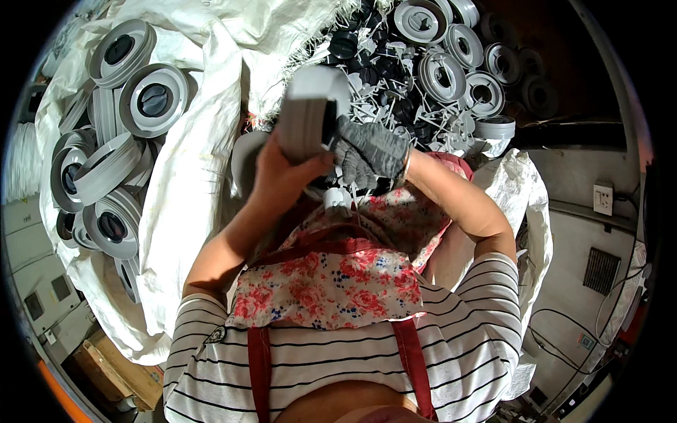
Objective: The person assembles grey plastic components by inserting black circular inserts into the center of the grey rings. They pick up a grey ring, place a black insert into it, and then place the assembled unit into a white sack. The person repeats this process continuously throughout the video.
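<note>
A grey round plastic housing (302, 120) with a ridged side is held up on edge in front of me, slightly blurred at its top. My bare left hand (278, 173) grips its lower left side, with the thumb across the near edge. My right hand (374, 151), in a grey knit glove, is closed against the dark open face on the right. What its fingers pinch there is hidden. Just below the hands, a small white plastic piece (337, 200) rests by my floral apron (328, 285).
A white woven sack (190, 211) on the left holds several finished-looking grey housings with black centres (154, 100). Ahead lies a heap of black caps and small grey stemmed parts (381, 99). More grey rings (443, 77) are piled far right. A wall socket (603, 199) is at the right.
</note>
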Demonstrator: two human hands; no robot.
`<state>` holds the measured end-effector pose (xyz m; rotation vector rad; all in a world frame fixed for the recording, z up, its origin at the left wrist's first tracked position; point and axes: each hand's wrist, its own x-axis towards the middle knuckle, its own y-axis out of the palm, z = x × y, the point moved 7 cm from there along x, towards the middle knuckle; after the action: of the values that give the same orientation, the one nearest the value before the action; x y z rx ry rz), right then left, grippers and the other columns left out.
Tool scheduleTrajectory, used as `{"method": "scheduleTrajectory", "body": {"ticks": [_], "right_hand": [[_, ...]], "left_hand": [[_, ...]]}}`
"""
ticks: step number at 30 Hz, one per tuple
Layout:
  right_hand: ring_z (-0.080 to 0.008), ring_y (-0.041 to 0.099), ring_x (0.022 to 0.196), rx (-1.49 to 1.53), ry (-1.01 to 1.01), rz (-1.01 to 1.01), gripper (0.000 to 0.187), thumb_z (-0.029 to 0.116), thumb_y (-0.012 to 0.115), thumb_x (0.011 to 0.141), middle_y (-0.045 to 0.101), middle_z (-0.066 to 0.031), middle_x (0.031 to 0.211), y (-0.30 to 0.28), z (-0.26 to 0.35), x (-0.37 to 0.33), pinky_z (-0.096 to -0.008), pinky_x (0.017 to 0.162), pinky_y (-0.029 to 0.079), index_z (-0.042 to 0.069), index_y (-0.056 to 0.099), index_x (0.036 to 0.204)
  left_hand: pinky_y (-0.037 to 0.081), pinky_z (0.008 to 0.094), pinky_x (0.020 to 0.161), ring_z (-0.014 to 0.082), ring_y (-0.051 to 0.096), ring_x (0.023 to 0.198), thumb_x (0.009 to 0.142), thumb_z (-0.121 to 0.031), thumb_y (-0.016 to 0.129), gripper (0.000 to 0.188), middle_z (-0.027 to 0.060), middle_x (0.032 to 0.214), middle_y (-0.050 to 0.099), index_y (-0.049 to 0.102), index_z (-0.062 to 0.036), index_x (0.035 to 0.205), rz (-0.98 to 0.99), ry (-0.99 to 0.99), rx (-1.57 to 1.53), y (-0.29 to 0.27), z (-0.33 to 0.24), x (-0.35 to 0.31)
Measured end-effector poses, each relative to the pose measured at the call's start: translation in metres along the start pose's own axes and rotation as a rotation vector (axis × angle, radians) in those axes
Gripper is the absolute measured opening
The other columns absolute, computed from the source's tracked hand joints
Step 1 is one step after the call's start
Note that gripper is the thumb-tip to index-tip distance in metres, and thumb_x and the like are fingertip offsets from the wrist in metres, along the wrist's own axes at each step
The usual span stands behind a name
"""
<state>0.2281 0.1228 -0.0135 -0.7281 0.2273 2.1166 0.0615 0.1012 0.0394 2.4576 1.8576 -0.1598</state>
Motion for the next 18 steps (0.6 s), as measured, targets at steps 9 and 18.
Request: {"method": "scheduleTrajectory", "body": {"ticks": [9,18], "right_hand": [[-0.0388,0.058,0.103,-0.923,0.240,-1.136,0.041,0.028,0.058,0.082,0.060,-0.0244,0.110,-0.256,-0.098,0.003,-0.0446,0.089,0.046,0.001,0.058,0.112],[-0.0327,0.065,0.074,-1.316,-0.042,-0.618,0.019,0.015,0.051,0.085,0.066,-0.0188,0.079,-0.138,-0.027,0.016,-0.0431,0.062,0.053,0.005,0.066,0.093]], "left_hand": [[0.041,0.0350,0.097,0.0232,0.052,0.110,0.082,-0.008,0.067,0.051,0.0213,0.122,0.053,0.045,0.0061,0.126,-0.823,1.047,0.314,-0.146,-0.172,0.003],[0.040,0.0323,0.098,0.0229,0.055,0.111,0.085,-0.023,0.066,0.049,0.0170,0.123,0.055,0.053,0.0066,0.121,-0.143,-0.151,-0.158,-0.001,0.021,0.070]]}}
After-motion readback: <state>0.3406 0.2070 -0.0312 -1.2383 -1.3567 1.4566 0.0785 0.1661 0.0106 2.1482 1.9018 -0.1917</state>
